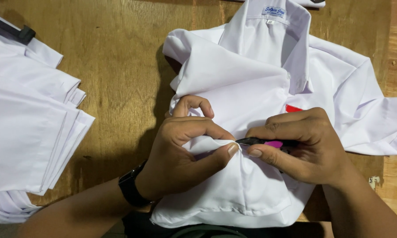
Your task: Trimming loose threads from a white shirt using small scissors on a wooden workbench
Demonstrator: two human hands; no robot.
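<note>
A white collared shirt (pixel 251 75) lies on a wooden table (pixel 119 66), collar at the top. My left hand (pixel 185 150) pinches a fold of the shirt's fabric between thumb and fingers near the middle front. My right hand (pixel 304 145) grips a small black and pink tool (pixel 269 143), its tip touching the pinched fold. A black watch (pixel 130 189) sits on my left wrist. A red patch (pixel 292 108) shows on the shirt just above my right hand.
A stack of folded white shirts (pixel 26 123) fills the left side of the table, with a black strap (pixel 13 31) at its top left. The table's right edge (pixel 394 66) runs beside the shirt's sleeve.
</note>
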